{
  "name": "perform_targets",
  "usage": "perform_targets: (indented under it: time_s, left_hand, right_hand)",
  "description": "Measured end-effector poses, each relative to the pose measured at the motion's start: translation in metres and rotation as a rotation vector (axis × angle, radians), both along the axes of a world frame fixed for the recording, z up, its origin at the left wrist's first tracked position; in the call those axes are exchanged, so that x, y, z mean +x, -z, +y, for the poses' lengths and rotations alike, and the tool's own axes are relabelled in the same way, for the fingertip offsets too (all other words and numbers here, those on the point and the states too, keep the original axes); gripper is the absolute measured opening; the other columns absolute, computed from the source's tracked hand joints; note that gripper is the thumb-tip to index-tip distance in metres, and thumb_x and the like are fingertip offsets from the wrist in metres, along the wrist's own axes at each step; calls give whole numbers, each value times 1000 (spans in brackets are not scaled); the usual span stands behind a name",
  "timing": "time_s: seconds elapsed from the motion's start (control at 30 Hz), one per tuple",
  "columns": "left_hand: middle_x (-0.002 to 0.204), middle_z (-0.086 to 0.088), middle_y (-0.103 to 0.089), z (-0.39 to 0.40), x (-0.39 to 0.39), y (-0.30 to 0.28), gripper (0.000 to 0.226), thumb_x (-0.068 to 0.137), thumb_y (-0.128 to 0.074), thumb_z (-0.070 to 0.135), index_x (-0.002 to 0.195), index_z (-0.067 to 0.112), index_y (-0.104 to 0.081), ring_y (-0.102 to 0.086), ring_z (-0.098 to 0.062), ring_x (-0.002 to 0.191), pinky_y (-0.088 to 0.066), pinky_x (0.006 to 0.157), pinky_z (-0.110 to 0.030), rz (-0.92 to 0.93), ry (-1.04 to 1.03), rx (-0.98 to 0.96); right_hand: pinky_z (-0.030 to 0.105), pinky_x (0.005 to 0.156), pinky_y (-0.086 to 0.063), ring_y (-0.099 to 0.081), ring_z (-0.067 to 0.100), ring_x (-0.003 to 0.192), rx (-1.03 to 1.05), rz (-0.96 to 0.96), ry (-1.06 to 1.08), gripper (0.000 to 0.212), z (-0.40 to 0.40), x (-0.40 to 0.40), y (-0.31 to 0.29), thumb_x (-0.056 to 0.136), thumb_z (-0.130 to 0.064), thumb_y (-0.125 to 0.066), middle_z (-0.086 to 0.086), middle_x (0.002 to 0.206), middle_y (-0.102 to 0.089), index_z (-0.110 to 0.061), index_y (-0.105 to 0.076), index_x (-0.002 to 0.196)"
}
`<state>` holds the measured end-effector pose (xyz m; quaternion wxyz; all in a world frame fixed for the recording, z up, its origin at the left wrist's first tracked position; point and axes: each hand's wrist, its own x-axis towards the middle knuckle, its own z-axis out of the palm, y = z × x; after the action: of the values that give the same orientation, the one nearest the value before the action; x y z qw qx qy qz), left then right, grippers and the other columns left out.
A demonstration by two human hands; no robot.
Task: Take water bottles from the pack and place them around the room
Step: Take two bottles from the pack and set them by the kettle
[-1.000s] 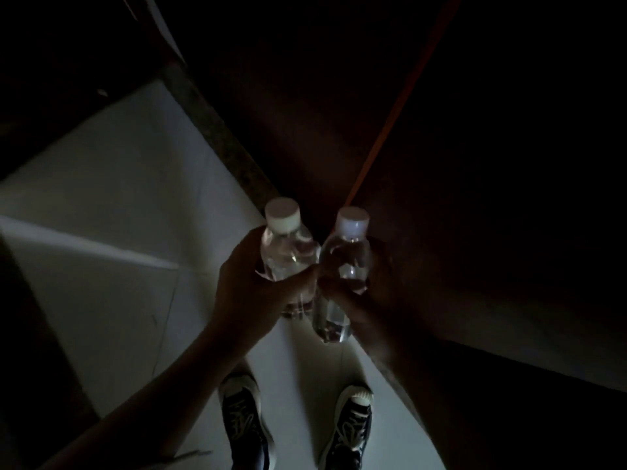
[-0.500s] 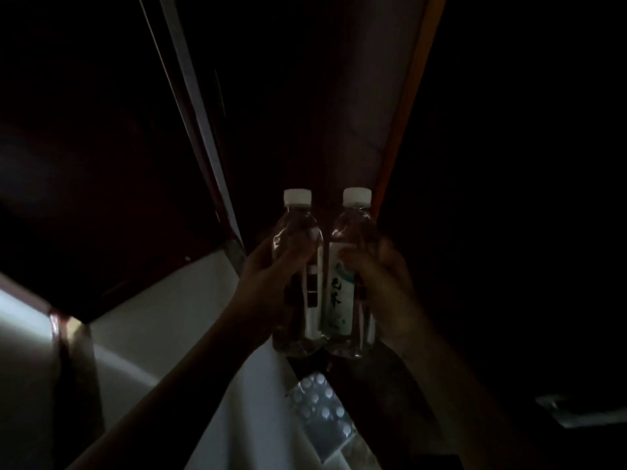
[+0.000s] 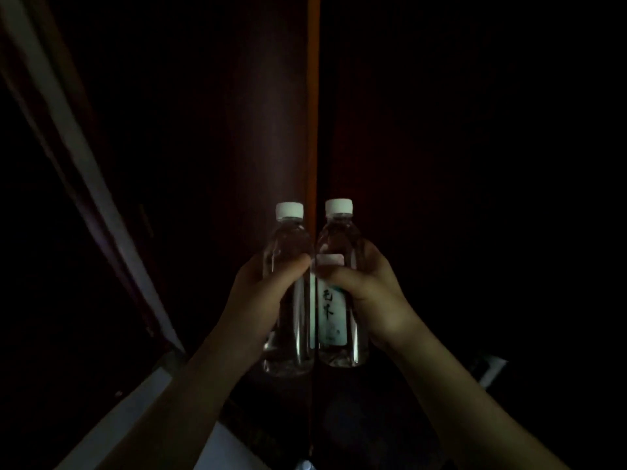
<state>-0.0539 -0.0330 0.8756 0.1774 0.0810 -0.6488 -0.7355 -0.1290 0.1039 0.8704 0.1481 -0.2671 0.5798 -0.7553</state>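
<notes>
Looking like a dim indoor room, probably residential: dark reddish wood panels point(image 3: 237, 130) are filling the view, an orange-lit edge point(image 3: 312, 96) is running down between them, pale tile floor point(image 3: 149, 401) is showing bottom left. Too dark to be telling more.

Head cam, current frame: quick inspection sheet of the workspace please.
Surface: pale floor at lower left, dim.
Job's things: two clear water bottles with white caps, upright, side by side: left bottle, right bottle showing its label.
Clutter: small pale object at bottom edge, too dark to identify.
Grippers: left hand grips the left bottle; right hand grips the right bottle.
Cables: nothing seen.
Surroundings: dark wooden panels with an orange edge strip.
</notes>
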Motion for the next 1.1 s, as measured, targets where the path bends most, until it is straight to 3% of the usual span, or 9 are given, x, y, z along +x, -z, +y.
perform_targets:
  time_s: [0.1,0.2,0.3,0.43,0.6,0.73,0.9,1.03,1.1]
  left_hand:
    - [87,-9,-76,6,-27,0,10,90,-64,17,87,20,-73,-76,-15,80,-61,72,-35,-18,176,-70]
    - [68,6,-62,17,-60,14,35,87,-64,-5,72,26,-57,-69,-3,71,-56,66,-19,42,376,-113]
    - [71,14,-73,78,-63,6,22,85,-69,7,87,28,-62,-71,4,74,-50,55,-8,70,523,-185]
    - [95,-4,-76,169,-18,-16,31,72,-78,35,100,28,-68,-75,-16,84,-59,62,-31,40,772,-91]
    - [91,-18,-74,300,28,-32,40,69,-81,29,105,20,-66,-73,-36,81,-59,63,-40,5,1039,-46]
    - [81,-18,-63,417,89,-35,51,63,-84,22,106,7,-62,-63,-28,62,-53,48,-30,-27,1281,-11]
    - [75,-8,-70,549,186,-42,59,57,-75,35,106,5,-64,-70,-21,59,-53,46,-25,7,1469,23]
    - [88,-17,-66,643,252,-50,65,63,-87,31,116,4,-62,-66,-31,76,-59,55,-31,24,1629,32]
    - [85,-12,-67,686,278,-50,64,62,-85,30,117,6,-61,-67,-28,73,-57,55,-33,47,1677,62]
  right_hand:
    - [39,74,-58,-73,32,88,32,-16,175,29,24,8,-6,82,-4,-73,16,99,-71,-1,-59,108]
    - [26,67,-57,-73,17,79,62,-3,363,18,66,26,-11,85,1,-66,0,85,-72,-9,-60,99]
    - [25,65,-58,-72,12,75,85,-17,587,20,119,53,-13,84,0,-68,-5,79,-72,-17,-62,92]
    - [33,69,-57,-71,21,81,53,-67,909,47,200,104,-21,66,-18,-75,6,92,-69,-9,-58,110]
    - [40,70,-50,-60,28,78,-20,-12,1250,63,312,198,-36,54,-25,-78,14,87,-61,4,-56,105]
    - [29,62,-52,-63,16,66,-49,41,1475,33,403,293,-38,60,-8,-72,4,72,-65,-4,-61,91]
    - [40,72,-48,-58,29,77,-54,81,1720,61,507,420,-45,50,-24,-78,18,83,-60,2,-59,101]
    - [27,58,-53,-63,17,65,-15,99,1870,40,574,507,-57,58,-11,-73,9,74,-64,-3,-63,96]
    - [36,62,-52,-62,26,70,-10,92,1925,39,604,540,-59,62,-12,-71,10,76,-65,-8,-64,100]
